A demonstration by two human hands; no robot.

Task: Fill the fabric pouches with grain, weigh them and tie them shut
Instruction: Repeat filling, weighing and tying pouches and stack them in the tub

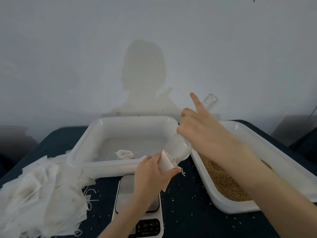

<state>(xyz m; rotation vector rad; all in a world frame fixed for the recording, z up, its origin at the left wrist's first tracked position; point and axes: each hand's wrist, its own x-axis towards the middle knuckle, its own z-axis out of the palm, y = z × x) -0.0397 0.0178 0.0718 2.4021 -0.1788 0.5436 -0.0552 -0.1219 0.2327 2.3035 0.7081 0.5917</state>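
Observation:
My left hand (151, 172) grips a small white fabric pouch (165, 163) above the scale (137, 203), its mouth turned up to the right. My right hand (199, 127) holds a clear plastic scoop (180, 149) by its handle, index finger stretched out, with the scoop tipped down and its lip at the pouch mouth. On the right stands a white tray of brown grain (224, 182). A filled pouch (125, 154) lies in the white tray (96, 134) behind the scale.
A heap of flat empty pouches (39, 191) with drawstrings covers the table's left side. Loose grains are scattered over the dark table (185, 212). A pale wall rises just behind the trays. The scale's display sits at the near edge.

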